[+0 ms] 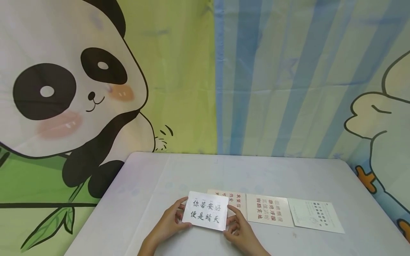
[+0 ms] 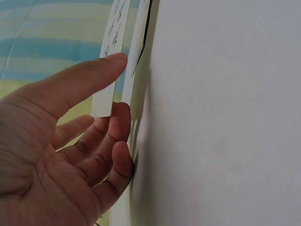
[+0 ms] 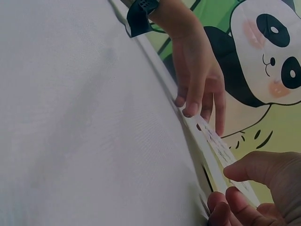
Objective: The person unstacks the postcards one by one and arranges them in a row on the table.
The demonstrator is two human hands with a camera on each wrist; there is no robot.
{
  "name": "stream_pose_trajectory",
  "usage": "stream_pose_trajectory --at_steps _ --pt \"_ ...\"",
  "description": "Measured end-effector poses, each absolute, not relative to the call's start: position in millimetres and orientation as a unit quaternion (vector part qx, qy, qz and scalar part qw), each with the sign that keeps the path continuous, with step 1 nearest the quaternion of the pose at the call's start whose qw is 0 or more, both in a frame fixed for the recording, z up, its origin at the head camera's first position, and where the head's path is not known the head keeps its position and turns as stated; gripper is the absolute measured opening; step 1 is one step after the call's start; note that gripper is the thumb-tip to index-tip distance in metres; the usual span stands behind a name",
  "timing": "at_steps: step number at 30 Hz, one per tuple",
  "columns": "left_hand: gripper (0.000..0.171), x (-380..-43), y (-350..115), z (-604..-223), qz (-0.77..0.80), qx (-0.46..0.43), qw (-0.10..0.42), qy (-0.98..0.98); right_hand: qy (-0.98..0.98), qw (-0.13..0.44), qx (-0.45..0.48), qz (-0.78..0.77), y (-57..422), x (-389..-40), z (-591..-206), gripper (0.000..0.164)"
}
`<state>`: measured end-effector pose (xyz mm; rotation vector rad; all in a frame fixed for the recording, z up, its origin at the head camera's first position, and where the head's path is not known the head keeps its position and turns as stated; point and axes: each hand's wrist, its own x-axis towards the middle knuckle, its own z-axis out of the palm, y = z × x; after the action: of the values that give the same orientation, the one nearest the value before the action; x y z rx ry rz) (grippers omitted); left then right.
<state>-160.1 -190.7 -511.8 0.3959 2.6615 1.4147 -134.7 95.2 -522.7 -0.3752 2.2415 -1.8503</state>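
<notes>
Both hands hold a white card (image 1: 206, 211) with two lines of dark Chinese writing, tilted toward the head camera above the table. At its left edge my left hand (image 1: 169, 220) pinches it, thumb on the written face and fingers behind. My right hand (image 1: 241, 231) grips the opposite edge, thumb low and index finger at the upper corner. From the left wrist view, the card (image 2: 110, 70) appears nearly edge-on under the thumb (image 2: 94, 77). In the right wrist view both hands meet the thin card (image 3: 221, 143) from its two ends.
Right of the held card, a row of cards lies on the white table (image 1: 153, 185): one with red writing (image 1: 241, 206) partly covered, another red-lettered card (image 1: 269, 210), and a pale green-tinted card (image 1: 316, 215). Behind the table hangs a cartoon panda curtain (image 1: 182, 78).
</notes>
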Motion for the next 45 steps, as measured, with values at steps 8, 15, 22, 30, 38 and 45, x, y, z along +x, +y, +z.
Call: stream_pose_trajectory --at_steps 8,15,22,30,38,45 --pt "0.084 -164 -202 -514 0.467 0.103 0.044 0.877 0.758 0.105 -0.159 -0.624 85 -137 -524 0.083" --pt "0.082 -165 -204 -513 0.471 0.107 0.039 0.875 0.763 0.085 -0.134 -0.627 81 -140 -525 0.078" --pt "0.084 -167 -207 -512 0.471 0.103 0.043 0.875 0.766 0.065 -0.122 -0.628 78 -142 -526 0.071" --pt "0.085 -166 -214 -510 0.474 0.099 0.035 0.874 0.763 0.06 -0.134 -0.63 71 -144 -526 0.068" --pt "0.084 -166 -223 -512 0.472 0.072 0.033 0.878 0.757 0.061 -0.141 -0.635 58 -145 -526 0.069" --pt "0.084 -166 -229 -512 0.471 0.053 0.033 0.88 0.767 0.055 -0.139 -0.624 48 -145 -526 0.069"
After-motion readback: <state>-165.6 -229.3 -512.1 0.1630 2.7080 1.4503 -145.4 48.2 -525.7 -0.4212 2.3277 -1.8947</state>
